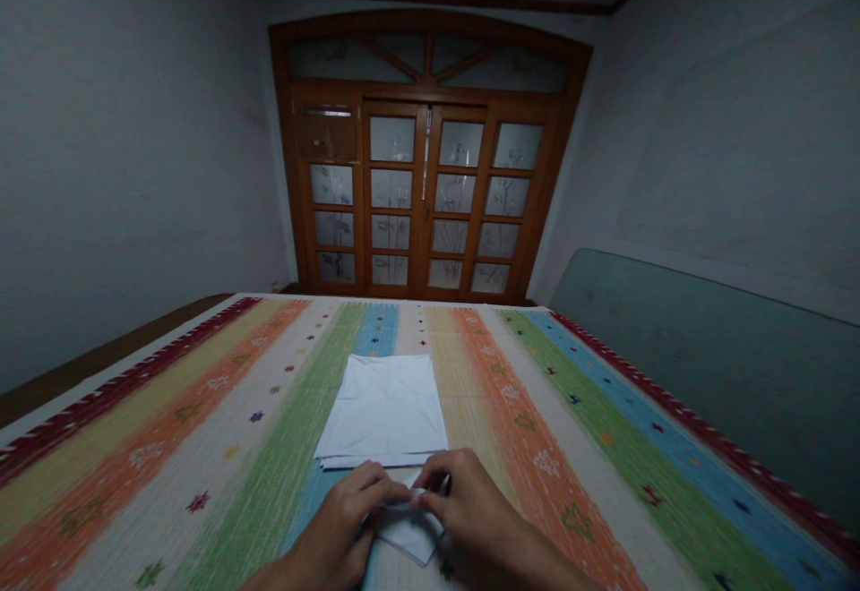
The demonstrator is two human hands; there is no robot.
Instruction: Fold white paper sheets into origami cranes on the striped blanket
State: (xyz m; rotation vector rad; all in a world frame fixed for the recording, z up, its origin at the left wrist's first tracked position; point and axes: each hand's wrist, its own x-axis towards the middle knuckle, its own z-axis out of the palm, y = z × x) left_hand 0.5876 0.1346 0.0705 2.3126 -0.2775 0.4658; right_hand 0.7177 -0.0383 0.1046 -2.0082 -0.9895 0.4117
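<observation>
A small folded white sheet [411, 533], which looks like paper, lies low in the view between my hands. My left hand [346, 519] is closed at its left side, thumb and fingers pinching the upper edge. From the right, my right hand [463, 501] pinches the same edge with thumb and forefinger, close to the left fingertips. Part of the sheet is hidden under the fingers. Just beyond my hands rests a stack of larger white sheets [384, 407], with faint creases on top and slightly uneven near edges.
A striped, multicoloured cloth [262, 448] covers the broad surface under the sheets. A greenish panel [705, 376] stands along the right side. Behind the far edge are wooden doors [423, 206] with glass panes, between pale walls.
</observation>
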